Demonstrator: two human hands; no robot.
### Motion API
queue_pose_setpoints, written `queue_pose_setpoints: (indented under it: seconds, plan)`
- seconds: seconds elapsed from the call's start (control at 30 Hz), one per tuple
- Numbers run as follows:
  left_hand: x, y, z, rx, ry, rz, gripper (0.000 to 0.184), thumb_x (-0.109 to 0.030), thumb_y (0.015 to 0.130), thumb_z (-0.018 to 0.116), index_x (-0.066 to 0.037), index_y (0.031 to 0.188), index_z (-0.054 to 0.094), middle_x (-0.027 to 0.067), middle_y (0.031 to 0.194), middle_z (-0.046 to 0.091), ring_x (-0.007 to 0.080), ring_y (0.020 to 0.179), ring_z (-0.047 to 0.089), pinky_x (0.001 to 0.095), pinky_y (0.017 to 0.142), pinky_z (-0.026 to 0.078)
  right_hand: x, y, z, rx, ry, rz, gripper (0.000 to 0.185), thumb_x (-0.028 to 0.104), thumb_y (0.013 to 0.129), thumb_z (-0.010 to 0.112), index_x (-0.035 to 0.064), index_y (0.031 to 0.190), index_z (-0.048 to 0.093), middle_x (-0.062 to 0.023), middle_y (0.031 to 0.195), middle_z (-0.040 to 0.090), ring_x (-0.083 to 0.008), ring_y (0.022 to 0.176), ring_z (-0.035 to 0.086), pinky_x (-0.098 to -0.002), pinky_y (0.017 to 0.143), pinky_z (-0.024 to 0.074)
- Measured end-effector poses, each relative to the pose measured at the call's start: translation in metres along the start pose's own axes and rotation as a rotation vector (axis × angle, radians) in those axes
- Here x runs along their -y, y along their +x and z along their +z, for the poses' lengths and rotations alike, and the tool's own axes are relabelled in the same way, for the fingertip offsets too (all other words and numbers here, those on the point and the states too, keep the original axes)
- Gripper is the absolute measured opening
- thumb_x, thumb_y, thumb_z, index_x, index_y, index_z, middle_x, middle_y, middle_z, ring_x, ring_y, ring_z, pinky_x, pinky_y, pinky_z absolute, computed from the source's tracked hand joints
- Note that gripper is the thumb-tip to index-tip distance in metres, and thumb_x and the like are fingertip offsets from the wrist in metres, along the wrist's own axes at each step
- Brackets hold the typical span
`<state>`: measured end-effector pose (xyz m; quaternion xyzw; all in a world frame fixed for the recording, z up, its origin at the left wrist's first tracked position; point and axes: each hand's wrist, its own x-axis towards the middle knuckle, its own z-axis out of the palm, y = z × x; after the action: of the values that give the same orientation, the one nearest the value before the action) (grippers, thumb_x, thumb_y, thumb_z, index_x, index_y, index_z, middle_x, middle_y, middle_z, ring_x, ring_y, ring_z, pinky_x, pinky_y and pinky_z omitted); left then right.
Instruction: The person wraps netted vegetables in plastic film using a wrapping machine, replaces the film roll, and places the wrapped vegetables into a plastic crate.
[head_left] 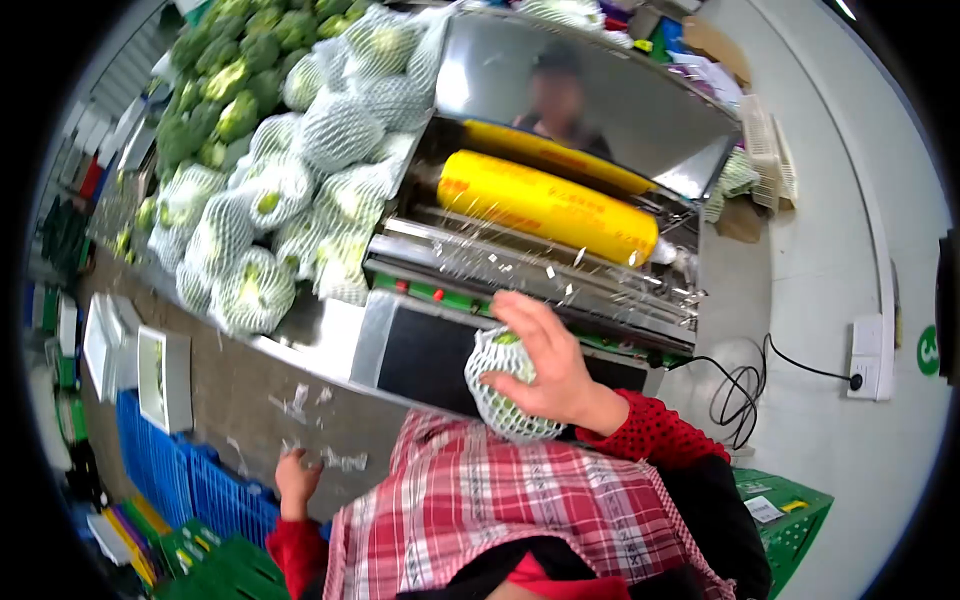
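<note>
My right hand is closed around a head of broccoli in a white foam net, at the front edge of the wrapping machine's black plate. Its thumb lies across the net and the fingers reach over the top. Down at the lower left, my left hand hangs over the floor, thumb and fingers apart, with nothing seen in it. Behind the plate, a yellow roll of film lies in the machine below a shiny metal panel.
Netted broccoli heads are heaped left of the machine, with bare broccoli behind them. Blue crates and a white foam box stand on the floor at left. A black cable runs to a wall socket; a green crate sits at right.
</note>
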<state>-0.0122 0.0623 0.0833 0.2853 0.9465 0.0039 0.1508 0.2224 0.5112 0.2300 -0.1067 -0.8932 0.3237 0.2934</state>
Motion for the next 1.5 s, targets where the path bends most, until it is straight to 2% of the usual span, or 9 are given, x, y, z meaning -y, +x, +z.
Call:
queue_pose_setpoints:
  seconds: [0.07, 0.2, 0.27, 0.33, 0.47, 0.67, 0.93, 1.33, 1.5]
  plan:
    - [-0.032, 0.013, -0.034, 0.119, -1.503, -0.655, 0.021, -0.013, 0.077, 0.068, 0.003, 0.091, 0.069, 0.0054, 0.062, 0.062, 0.0196, 0.055, 0.063, 0.0272, 0.052, 0.052, -0.007, 0.021, -0.023, 0.013, -0.007, -0.061, 0.066, 0.026, 0.073, 0.079, 0.0012, 0.128, 0.051, -0.0210, 0.130, 0.050, -0.0387, 0.118, 0.053, -0.0431, 0.099, 0.0449]
    - [0.004, 0.042, 0.027, 0.031, -0.146, 0.012, 0.015, -0.008, 0.082, 0.066, 0.002, 0.094, 0.066, 0.0087, 0.067, 0.064, 0.0181, 0.056, 0.062, 0.0281, 0.050, 0.049, -0.095, 0.141, -0.111, -0.311, -0.395, -0.220, 0.050, 0.022, 0.076, 0.073, 0.0016, 0.119, 0.056, -0.0170, 0.118, 0.060, -0.0350, 0.110, 0.057, -0.0450, 0.094, 0.0452]
    - [-0.077, 0.046, -0.029, 0.047, -1.369, -0.488, 0.019, -0.015, 0.084, 0.070, 0.002, 0.091, 0.069, 0.0081, 0.075, 0.066, 0.0196, 0.063, 0.064, 0.0291, 0.059, 0.051, -0.154, 0.186, -0.161, -0.421, -0.761, -0.145, 0.050, 0.035, 0.081, 0.067, 0.0028, 0.118, 0.056, -0.0142, 0.119, 0.058, -0.0322, 0.112, 0.055, -0.0426, 0.092, 0.0437]
    - [-0.067, 0.056, 0.004, -0.379, -0.539, -0.085, 0.019, -0.014, 0.088, 0.068, 0.004, 0.093, 0.068, 0.0074, 0.079, 0.066, 0.0164, 0.070, 0.062, 0.0286, 0.064, 0.050, -0.206, 0.206, -0.197, -0.384, -1.005, 0.054, 0.064, 0.051, 0.082, 0.062, 0.0029, 0.123, 0.052, -0.0139, 0.121, 0.057, -0.0321, 0.115, 0.053, -0.0486, 0.094, 0.0407]
    - [-0.098, 0.055, -0.010, -0.409, -0.774, -0.037, 0.019, -0.013, 0.090, 0.065, 0.005, 0.092, 0.066, 0.0057, 0.078, 0.064, 0.0123, 0.072, 0.057, 0.0273, 0.066, 0.047, -0.229, 0.200, -0.230, 0.076, -1.116, 0.294, 0.074, 0.064, 0.072, 0.066, 0.0037, 0.114, 0.059, -0.0162, 0.109, 0.063, -0.0334, 0.106, 0.059, -0.0515, 0.089, 0.0417]
    - [-0.151, 0.089, -0.069, -0.544, -0.903, 0.074, 0.019, -0.012, 0.096, 0.058, 0.006, 0.094, 0.063, 0.0019, 0.077, 0.057, 0.0092, 0.070, 0.046, 0.0250, 0.065, 0.042, -0.147, 0.152, -0.226, -0.132, -1.071, 0.061, 0.017, 0.026, 0.075, 0.071, 0.0148, 0.087, 0.069, -0.0102, 0.093, 0.065, -0.0301, 0.091, 0.062, -0.0436, 0.076, 0.0470]
    - [-0.227, 0.161, -0.133, -0.737, -0.844, 0.419, 0.015, -0.008, 0.090, 0.064, 0.002, 0.100, 0.067, 0.0028, 0.084, 0.066, 0.0095, 0.071, 0.056, 0.0245, 0.064, 0.046, -0.083, 0.031, -0.138, -0.123, -0.823, -0.075, 0.024, 0.012, 0.069, 0.068, 0.0076, 0.090, 0.057, -0.0083, 0.098, 0.060, -0.0265, 0.095, 0.058, -0.0399, 0.081, 0.0438]
    - [-0.292, 0.272, -0.154, 0.126, -1.254, 0.446, 0.018, -0.014, 0.090, 0.066, 0.002, 0.099, 0.068, 0.0011, 0.081, 0.065, 0.0068, 0.068, 0.056, 0.0219, 0.060, 0.046, -0.052, 0.013, -0.074, -0.119, -0.613, 0.188, 0.032, 0.015, 0.081, 0.068, 0.0042, 0.110, 0.061, -0.0150, 0.109, 0.062, -0.0329, 0.101, 0.058, -0.0415, 0.086, 0.0448]
    - [-0.298, 0.290, -0.131, 0.100, -1.382, 0.500, 0.018, -0.019, 0.089, 0.069, -0.001, 0.090, 0.067, -0.0022, 0.068, 0.059, 0.0043, 0.058, 0.048, 0.0216, 0.052, 0.039, -0.069, 0.007, -0.048, -0.036, -0.693, 0.259, 0.035, 0.021, 0.084, 0.066, 0.0028, 0.114, 0.060, -0.0163, 0.113, 0.061, -0.0334, 0.105, 0.057, -0.0433, 0.091, 0.0423]
